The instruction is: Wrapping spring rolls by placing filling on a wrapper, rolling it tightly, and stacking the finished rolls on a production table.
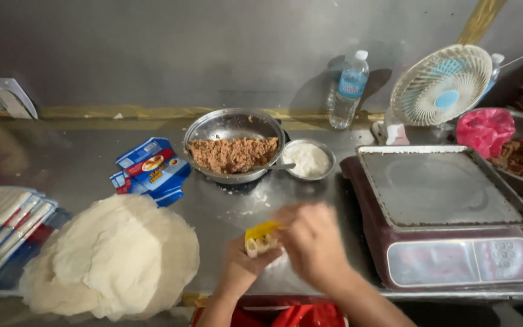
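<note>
My left hand (241,266) holds a small pale rolled wrap with a yellow strip (260,238) at the near edge of the steel counter (80,163). My right hand (313,242) is blurred, with its fingers closed at the top of the same roll. Behind the hands stands a metal bowl of brown minced filling (232,152) with a spoon handle sticking out, and beside it a small metal bowl of white paste (307,159). A tall stack of thin round white wrappers (113,257) lies to the left of my hands.
A digital scale with a steel tray (440,209) stands at the right. Behind it are a small white fan (442,85), a water bottle (347,89), and a pan of dark food with a pink bag (485,130). Blue torn packaging (151,169) and wrapped packs (4,221) lie at the left.
</note>
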